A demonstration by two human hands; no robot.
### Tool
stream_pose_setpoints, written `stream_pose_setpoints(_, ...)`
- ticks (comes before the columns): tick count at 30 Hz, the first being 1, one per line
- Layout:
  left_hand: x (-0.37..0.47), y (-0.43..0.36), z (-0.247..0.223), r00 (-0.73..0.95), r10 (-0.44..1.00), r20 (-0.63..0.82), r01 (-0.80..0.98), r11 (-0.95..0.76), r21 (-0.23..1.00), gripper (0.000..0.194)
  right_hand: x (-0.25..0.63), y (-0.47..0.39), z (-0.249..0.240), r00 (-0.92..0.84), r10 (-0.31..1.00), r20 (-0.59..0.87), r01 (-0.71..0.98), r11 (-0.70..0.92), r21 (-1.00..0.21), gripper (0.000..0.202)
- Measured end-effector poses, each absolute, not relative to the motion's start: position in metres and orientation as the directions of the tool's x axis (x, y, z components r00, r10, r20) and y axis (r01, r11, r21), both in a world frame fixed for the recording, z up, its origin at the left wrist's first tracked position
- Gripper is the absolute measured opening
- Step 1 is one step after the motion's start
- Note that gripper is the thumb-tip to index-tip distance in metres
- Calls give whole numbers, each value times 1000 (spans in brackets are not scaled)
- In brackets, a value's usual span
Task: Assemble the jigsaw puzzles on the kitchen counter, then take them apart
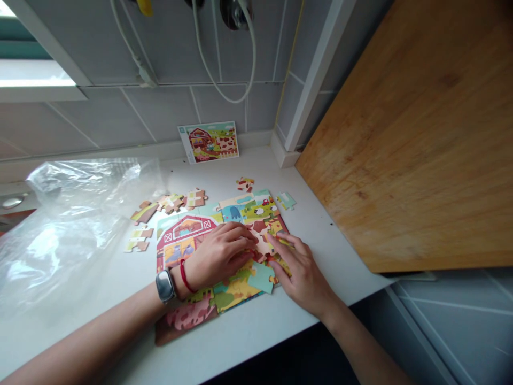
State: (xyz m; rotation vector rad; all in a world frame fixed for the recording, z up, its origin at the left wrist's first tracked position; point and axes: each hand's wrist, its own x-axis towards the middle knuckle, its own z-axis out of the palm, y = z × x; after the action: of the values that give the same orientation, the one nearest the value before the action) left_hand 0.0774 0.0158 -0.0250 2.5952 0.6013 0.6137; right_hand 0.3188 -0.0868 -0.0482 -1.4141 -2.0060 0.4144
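A partly assembled farm puzzle (234, 299) lies on the white counter, with a red barn at its left and pink pig pieces at the lower left. My left hand (224, 251), with a watch and red string at the wrist, rests over the middle, fingers curled at the cow pieces; what they hold, if anything, is hidden. My right hand (302, 272) lies at the puzzle's right edge, fingers spread, tips touching pieces there. Between the hands, a light teal piece (262, 277) lies askew on top of the puzzle.
Loose pieces (195, 198) lie behind and left of the puzzle, a cow-patterned piece (245, 184) and a teal piece (286, 200) behind right. A picture card (210, 142) leans on the wall. Clear plastic (80, 214) lies left; a wooden board (420, 149) stands right.
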Motion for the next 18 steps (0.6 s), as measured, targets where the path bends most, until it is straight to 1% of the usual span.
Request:
stream_pose_setpoints(3, 79, 13, -24, 807, 494, 323, 330, -831, 447, 15, 318, -86, -50, -158, 922, 353, 725, 351, -593, 75)
stream_pose_setpoints(5, 80, 11, -24, 804, 502, 319, 347, -831, 434, 17, 318, -86, -50, -131, 923, 362, 723, 339, -603, 73)
stream_pose_setpoints(8, 80, 12, -26, 793, 518, 321, 369, -827, 423, 33, 318, -87, -48, -97, 918, 384, 728, 329, -602, 69)
stream_pose_setpoints(10, 79, 12, -27, 796, 515, 317, 372, -830, 415, 41, 317, -90, -46, -102, 914, 393, 734, 336, -591, 74)
stream_pose_setpoints(12, 78, 13, -27, 809, 503, 304, 366, -836, 409, 41, 316, -94, -45, -145, 911, 385, 740, 359, -569, 86)
stream_pose_setpoints(14, 77, 13, -28, 817, 489, 305, 353, -842, 407, 36, 315, -98, -43, -225, 905, 360, 754, 396, -524, 97)
stream_pose_setpoints(15, 77, 13, -28, 817, 485, 312, 346, -845, 408, 33, 314, -101, -43, -270, 899, 345, 762, 418, -494, 97)
stream_pose_setpoints(16, 77, 12, -28, 813, 483, 325, 339, -847, 410, 30, 313, -102, -42, -310, 893, 326, 772, 437, -463, 92)
stream_pose_setpoints(18, 77, 12, -29, 782, 499, 373, 334, -841, 425, 28, 312, -105, -41, -370, 886, 278, 789, 458, -410, 77)
